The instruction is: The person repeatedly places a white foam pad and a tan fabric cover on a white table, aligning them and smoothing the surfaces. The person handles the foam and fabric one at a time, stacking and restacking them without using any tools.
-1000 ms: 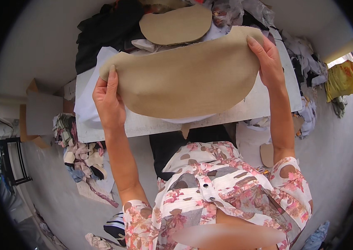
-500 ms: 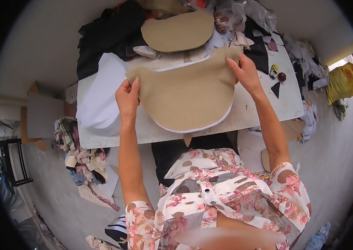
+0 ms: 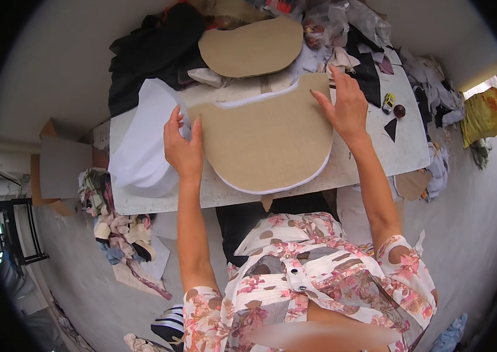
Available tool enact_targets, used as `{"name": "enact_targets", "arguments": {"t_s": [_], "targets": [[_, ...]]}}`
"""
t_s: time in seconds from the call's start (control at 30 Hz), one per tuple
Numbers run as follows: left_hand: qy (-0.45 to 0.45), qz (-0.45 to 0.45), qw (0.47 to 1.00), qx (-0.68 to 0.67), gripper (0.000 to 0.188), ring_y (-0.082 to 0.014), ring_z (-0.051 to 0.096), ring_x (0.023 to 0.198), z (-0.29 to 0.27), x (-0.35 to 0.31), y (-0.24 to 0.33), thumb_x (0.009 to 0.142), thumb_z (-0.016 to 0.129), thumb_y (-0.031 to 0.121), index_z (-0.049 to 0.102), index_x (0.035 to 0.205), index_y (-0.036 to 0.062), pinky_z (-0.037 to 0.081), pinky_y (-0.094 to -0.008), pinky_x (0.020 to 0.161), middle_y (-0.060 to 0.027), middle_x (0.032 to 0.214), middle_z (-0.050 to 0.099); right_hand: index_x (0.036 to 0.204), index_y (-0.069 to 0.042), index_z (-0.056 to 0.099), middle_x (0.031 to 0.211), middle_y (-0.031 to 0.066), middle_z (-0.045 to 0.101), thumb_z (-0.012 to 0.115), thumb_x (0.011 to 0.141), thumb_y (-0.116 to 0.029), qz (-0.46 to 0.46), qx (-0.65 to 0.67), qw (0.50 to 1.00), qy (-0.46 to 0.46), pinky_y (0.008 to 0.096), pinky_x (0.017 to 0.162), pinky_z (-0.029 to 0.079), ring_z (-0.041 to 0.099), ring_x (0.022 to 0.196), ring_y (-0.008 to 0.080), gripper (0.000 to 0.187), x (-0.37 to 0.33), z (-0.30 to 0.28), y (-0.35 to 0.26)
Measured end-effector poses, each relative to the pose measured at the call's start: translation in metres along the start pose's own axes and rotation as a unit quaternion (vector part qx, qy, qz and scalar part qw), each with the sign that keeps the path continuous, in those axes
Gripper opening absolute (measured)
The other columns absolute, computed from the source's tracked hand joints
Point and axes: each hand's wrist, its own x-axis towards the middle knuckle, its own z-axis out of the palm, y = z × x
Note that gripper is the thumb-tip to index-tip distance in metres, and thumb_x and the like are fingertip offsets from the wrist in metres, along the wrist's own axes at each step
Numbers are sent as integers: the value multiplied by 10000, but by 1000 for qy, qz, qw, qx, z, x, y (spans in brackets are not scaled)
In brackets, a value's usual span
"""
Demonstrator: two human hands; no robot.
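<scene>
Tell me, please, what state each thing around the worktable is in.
Left hand: open, beside the tan panel's left edge.
Right hand: open, thumb by its upper right corner.
Tan panel: spread flat, unheld.
White layer: mostly covered by the panel, edge showing.
White sheets: loose, creased.
Tan piece at the back: uncovered.
Black cloth: heaped, crumpled.
Yellow bag: crumpled.
</scene>
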Motion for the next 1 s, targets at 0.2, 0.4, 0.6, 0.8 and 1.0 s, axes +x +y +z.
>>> {"name": "enact_targets", "arguments": {"t_s": [0.2,0.4,0.6,0.8,1.0], "targets": [[-187,214,952,112,561,-361,123,1428,10,-14,7,925,463,475,457,1393,165,39,-543,1130,-133,1530,243,1436,-181,359,1494,164,265,481,908,-519,-116,-30,980,-159,567,1110,141,179,1405,361,639,-19,14,-19],[-199,185,954,126,565,-368,151,1417,16,-20,-3,913,485,467,453,1398,179,81,-573,1115,-139,1533,229,1439,-180,363,1522,163,229,476,920,-469,-112,-44,971,-208,555,1123,101,150,1421,348,604,-21,20,-20],[-64,186,980,7,428,-374,316,1350,6,-30,-5,876,612,302,572,1255,107,205,-557,1082,-150,1366,460,1284,-112,515,1393,141,428,623,854,-265,-170,-39,977,-119,532,1081,233,340,1322,339,469,-4,7,-52],[151,100,983,36,274,-283,555,1089,-62,-66,-65,737,700,28,670,1004,83,388,-423,937,-70,1019,636,829,-67,625,853,70,627,688,761,-72,-221,285,921,-147,372,717,477,593,855,260,93,-4,5,-176],[153,66,962,214,576,-347,315,1335,-149,-44,-138,668,611,-59,613,1195,174,248,-525,1058,-136,1371,425,801,-73,616,787,51,603,681,776,-99,-314,312,877,-187,363,651,472,580,795,245,75,-17,31,-242]]}}
